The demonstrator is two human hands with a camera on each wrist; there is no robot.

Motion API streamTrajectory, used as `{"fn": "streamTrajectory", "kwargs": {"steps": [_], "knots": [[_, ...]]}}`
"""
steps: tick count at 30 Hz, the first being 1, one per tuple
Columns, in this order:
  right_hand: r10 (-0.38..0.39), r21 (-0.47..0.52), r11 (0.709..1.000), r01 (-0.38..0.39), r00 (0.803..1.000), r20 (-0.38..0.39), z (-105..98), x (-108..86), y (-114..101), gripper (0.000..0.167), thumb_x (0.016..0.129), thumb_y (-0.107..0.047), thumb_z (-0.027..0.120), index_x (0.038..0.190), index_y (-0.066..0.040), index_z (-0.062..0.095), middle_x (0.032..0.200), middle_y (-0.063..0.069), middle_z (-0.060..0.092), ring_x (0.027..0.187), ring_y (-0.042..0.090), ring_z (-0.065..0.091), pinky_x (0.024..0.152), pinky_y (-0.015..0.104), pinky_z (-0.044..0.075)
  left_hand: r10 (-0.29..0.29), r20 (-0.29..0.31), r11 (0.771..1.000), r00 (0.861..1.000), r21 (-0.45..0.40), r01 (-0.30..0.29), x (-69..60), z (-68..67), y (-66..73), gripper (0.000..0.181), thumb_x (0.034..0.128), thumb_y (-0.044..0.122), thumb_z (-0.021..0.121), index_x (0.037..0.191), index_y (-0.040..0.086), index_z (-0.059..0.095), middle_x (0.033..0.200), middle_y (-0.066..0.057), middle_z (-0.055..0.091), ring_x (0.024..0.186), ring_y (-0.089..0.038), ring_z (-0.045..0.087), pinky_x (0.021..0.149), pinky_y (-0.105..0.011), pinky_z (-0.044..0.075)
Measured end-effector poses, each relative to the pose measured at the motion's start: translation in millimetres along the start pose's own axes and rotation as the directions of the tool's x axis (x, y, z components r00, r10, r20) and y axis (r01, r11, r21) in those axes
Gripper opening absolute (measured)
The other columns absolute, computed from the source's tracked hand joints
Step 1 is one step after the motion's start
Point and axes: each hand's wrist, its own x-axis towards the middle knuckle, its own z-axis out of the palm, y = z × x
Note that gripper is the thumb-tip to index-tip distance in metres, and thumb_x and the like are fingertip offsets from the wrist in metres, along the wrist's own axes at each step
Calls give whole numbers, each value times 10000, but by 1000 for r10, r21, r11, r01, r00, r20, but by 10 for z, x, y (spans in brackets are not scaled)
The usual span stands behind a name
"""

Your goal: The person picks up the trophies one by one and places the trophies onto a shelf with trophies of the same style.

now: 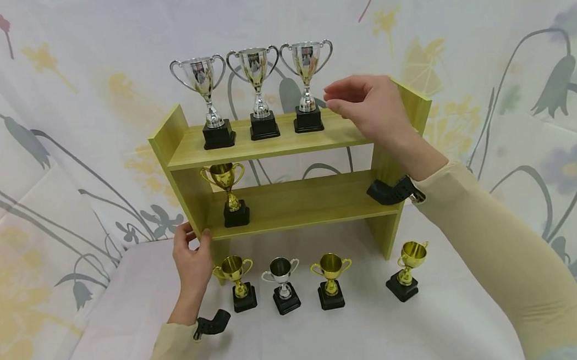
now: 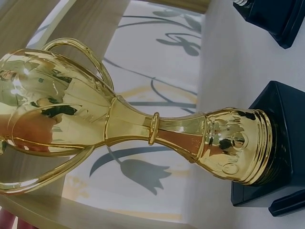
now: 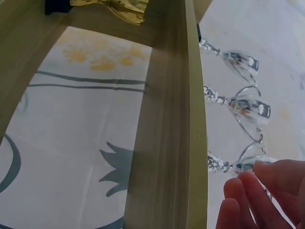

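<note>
Three silver trophies stand in a row on the top shelf: left point(image 1: 212, 96), middle point(image 1: 259, 93) and right point(image 1: 307, 88). My right hand point(image 1: 375, 106) is just right of the right trophy, fingers relaxed and bent a little, with a gap between them and it. In the right wrist view the fingertips of the right hand point(image 3: 262, 195) overlap that trophy's cup. My left hand point(image 1: 193, 257) holds the shelf's left side panel point(image 1: 186, 197), thumb at the front edge. A gold trophy point(image 1: 232, 197) stands at the middle shelf's left end.
On the white table point(image 1: 328, 343) before the shelf stand a gold trophy point(image 1: 238, 282) by my left hand, a silver one point(image 1: 283, 285), another gold one point(image 1: 331, 282) and a tilted-looking gold one point(image 1: 408, 272) at right. The shelf's right panel point(image 1: 415, 106) rises beside my right forearm.
</note>
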Motion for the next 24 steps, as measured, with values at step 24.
{"fn": "streamTrajectory", "kwargs": {"steps": [24], "knots": [[-163, 76, 984, 160, 985, 47, 117, -578, 143, 201, 916, -113, 723, 1097, -29, 745, 1032, 96, 735, 891, 106, 660, 725, 196, 511, 4, 4, 1000, 1000, -4, -4, -2, 5, -16, 269, 996, 124, 560, 1230, -8, 547, 1137, -128, 556, 1016, -116, 506, 743, -167, 463]]}}
